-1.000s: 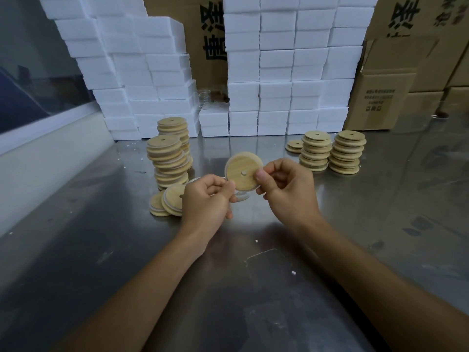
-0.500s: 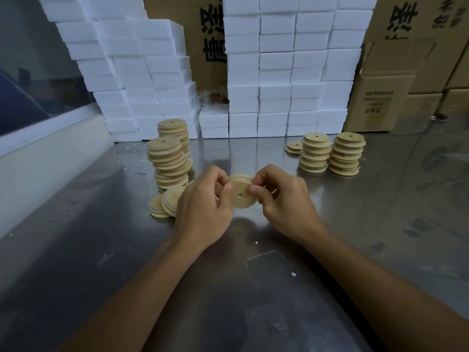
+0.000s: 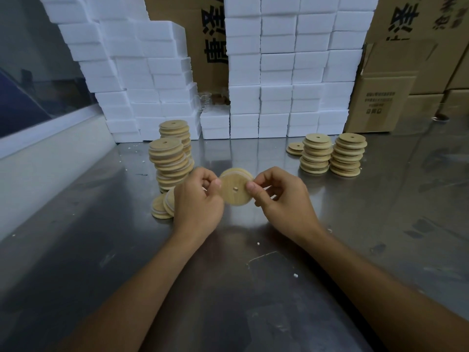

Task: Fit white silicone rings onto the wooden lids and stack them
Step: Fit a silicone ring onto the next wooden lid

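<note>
A round wooden lid (image 3: 234,189) with a small centre hole is held upright between both hands above the metal table. A white silicone ring shows along its top edge. My left hand (image 3: 196,201) pinches its left rim and my right hand (image 3: 281,199) pinches its right rim. To the left stand two leaning stacks of lids with white rings (image 3: 168,161), and a few more ringed lids (image 3: 163,207) lean at their foot. Two lower stacks of bare lids (image 3: 332,156) stand to the right.
The steel table (image 3: 228,288) carries small white crumbs. White foam boxes (image 3: 286,72) are piled along the back, with cardboard cartons (image 3: 396,92) behind and to the right. A low white ledge (image 3: 38,158) runs along the left side.
The lid came down from a raised position to just above the table, between both hands. Both hands closed in on its rim, and the white ring now sits along its edge.
</note>
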{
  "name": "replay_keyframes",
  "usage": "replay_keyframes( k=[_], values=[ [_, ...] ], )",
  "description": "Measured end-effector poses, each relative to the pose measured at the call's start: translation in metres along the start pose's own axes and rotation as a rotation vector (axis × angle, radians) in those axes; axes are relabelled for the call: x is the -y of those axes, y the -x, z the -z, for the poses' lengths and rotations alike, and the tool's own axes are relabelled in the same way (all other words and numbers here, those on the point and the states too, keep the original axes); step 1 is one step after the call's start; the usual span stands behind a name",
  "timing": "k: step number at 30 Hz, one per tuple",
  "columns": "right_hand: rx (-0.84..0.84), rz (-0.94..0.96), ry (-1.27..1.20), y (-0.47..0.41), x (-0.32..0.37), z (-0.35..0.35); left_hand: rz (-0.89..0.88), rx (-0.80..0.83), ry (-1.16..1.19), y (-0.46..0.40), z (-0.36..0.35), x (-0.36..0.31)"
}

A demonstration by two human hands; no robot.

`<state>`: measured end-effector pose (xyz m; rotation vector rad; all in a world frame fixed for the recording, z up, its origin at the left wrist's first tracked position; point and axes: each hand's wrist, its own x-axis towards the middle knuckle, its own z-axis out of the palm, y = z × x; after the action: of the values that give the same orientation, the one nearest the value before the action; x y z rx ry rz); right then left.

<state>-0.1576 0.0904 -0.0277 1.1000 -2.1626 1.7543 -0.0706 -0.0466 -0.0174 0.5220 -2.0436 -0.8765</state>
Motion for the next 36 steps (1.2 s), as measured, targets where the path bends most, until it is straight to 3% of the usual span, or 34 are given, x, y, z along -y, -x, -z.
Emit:
replay_keyframes(
  k=[5,10,14,20,29,33,36],
  values=[
    [0.048,-0.054,0.017,0.003,-0.002,-0.003,0.395,-0.024,0.535,-0.017,0.014,-0.002],
    [0.042,-0.071,0.024,0.003,-0.001,-0.004,0.500,-0.141,0.949,-0.043,0.036,-0.005],
    [0.032,-0.078,0.030,0.002,0.000,-0.004,0.574,-0.189,1.102,-0.062,0.051,-0.002],
    [0.023,-0.085,0.034,0.001,-0.002,-0.004,0.689,-0.237,1.119,-0.077,0.058,0.009],
    [0.015,-0.083,0.025,-0.001,-0.004,-0.005,0.689,-0.215,1.068,-0.080,0.056,0.013],
    [-0.012,-0.090,0.032,-0.001,-0.004,-0.004,0.533,-0.392,0.820,-0.069,0.048,0.012],
    [-0.092,-0.124,0.048,-0.004,-0.005,-0.001,0.285,-0.348,0.526,-0.048,0.033,0.010]
  ],
)
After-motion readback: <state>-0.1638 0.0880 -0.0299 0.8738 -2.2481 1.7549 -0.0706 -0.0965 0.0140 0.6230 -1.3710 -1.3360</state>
